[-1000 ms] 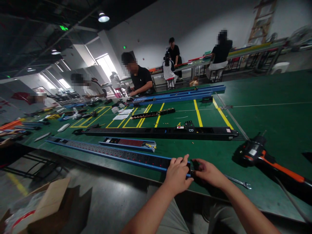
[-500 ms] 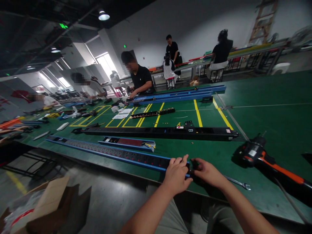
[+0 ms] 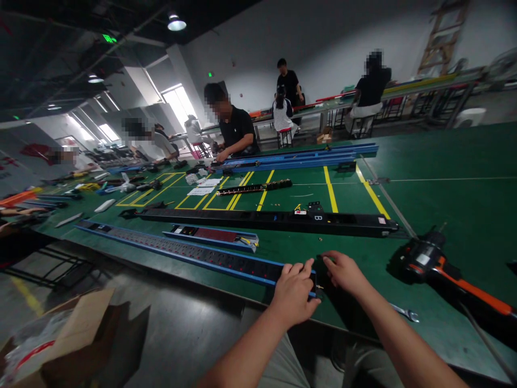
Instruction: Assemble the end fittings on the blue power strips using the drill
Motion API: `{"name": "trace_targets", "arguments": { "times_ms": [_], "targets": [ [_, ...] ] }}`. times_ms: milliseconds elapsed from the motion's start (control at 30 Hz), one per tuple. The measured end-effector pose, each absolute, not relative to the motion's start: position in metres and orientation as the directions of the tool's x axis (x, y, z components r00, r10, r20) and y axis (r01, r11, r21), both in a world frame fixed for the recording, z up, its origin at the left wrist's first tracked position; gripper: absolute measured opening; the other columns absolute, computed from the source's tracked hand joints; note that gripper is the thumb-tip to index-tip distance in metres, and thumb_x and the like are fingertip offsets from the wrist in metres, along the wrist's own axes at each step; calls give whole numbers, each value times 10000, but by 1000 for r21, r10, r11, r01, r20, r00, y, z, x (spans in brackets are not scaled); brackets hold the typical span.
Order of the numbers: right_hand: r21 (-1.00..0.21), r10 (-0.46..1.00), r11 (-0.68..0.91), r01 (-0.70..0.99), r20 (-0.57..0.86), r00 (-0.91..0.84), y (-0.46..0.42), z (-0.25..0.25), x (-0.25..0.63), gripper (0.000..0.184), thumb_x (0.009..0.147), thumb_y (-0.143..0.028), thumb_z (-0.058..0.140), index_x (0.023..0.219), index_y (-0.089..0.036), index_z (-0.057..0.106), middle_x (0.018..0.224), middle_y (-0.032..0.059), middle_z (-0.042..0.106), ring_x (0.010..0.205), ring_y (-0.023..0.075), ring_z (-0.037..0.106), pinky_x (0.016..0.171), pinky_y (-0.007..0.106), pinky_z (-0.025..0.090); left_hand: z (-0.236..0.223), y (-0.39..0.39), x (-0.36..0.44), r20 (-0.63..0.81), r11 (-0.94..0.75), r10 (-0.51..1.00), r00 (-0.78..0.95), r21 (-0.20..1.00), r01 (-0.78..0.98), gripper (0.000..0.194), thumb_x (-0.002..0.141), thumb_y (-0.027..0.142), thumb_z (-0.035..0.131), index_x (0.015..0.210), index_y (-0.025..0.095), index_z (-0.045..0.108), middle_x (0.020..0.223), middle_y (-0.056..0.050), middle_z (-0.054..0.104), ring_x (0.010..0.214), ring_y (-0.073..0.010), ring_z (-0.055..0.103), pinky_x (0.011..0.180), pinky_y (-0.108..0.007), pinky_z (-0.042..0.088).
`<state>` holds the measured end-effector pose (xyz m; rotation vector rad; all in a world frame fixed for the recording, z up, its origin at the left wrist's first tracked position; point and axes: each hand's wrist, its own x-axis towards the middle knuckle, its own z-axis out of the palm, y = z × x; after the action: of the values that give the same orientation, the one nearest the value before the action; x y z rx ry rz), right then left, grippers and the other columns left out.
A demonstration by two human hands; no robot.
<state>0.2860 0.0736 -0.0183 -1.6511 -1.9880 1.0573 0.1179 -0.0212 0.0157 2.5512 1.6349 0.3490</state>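
Note:
A long blue-edged power strip (image 3: 194, 254) with a row of black sockets lies along the near edge of the green table. My left hand (image 3: 294, 293) grips its right end, fingers over the top and thumb on the near side. A small pale piece (image 3: 320, 287), too small to name, sticks out from that end. Just to the right, apart from the strip, my right hand (image 3: 344, 274) has its fingers curled together; what they hold, if anything, is hidden. Behind the strip lies a short blue channel (image 3: 214, 237) with a brown insert and yellow wire ends.
A long black strip housing (image 3: 258, 218) runs across the table (image 3: 448, 178). A cordless screwdriver (image 3: 432, 264) and a wrench (image 3: 406, 311) lie at the right. A co-worker (image 3: 236, 126) works at the far side. An open cardboard box (image 3: 76, 334) stands on the floor at left.
My right hand has moved slightly up and right, away from the strip's end, and a dark piece beside it no longer shows. The pale piece at the end is now visible. My left hand stays put.

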Motion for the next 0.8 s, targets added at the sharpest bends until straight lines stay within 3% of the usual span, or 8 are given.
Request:
{"name": "trace_targets", "arguments": {
  "times_ms": [67, 167, 367, 633, 800],
  "targets": [
    [-458, 960, 240, 856, -21, -280, 98, -10, 285, 351, 892, -307, 425, 1159, -152, 591, 827, 89, 687, 742, 173, 657, 648, 228, 464, 16, -21, 117, 150, -435, 899, 412, 195, 879, 273, 732, 437, 675, 846, 190, 657, 1437, -39, 375, 1143, -266, 429, 933, -437, 346],
    [-340, 945, 304, 890, -13, -328, 129, -3, 279, 320, 845, -300, 531, 1117, -168, 636, 974, 132, 681, 913, 227, 638, 774, 274, 450, 17, -21, 117, 156, -435, 898, 411, 188, 881, 284, 731, 438, 676, 858, 185, 654, 1439, -42, 372, 1142, -265, 431, 933, -435, 348],
    [-266, 959, 239, 934, -88, -270, 148, -5, 265, 261, 852, -158, 451, 847, -83, 702, 875, 198, 678, 847, 247, 654, 762, 305, 448, 17, -21, 117, 150, -434, 899, 411, 197, 879, 264, 737, 428, 668, 845, 187, 653, 1437, -46, 376, 1142, -273, 430, 934, -443, 344],
    [-276, 957, 210, 938, -137, -255, 155, -3, 287, 176, 777, -156, 553, 834, -107, 712, 876, 151, 700, 872, 236, 654, 762, 263, 454, 15, -21, 118, 158, -425, 904, 398, 211, 880, 272, 709, 420, 699, 854, 193, 665, 1430, -41, 388, 1152, -267, 425, 952, -442, 335],
    [-316, 957, 169, 934, -175, -232, 159, 7, 292, 146, 732, -124, 580, 755, -73, 715, 833, 190, 699, 846, 275, 661, 723, 289, 475, 15, -22, 118, 171, -419, 906, 388, 223, 880, 257, 718, 412, 692, 839, 186, 668, 1433, -55, 383, 1160, -277, 426, 953, -447, 327]
  ]
}}
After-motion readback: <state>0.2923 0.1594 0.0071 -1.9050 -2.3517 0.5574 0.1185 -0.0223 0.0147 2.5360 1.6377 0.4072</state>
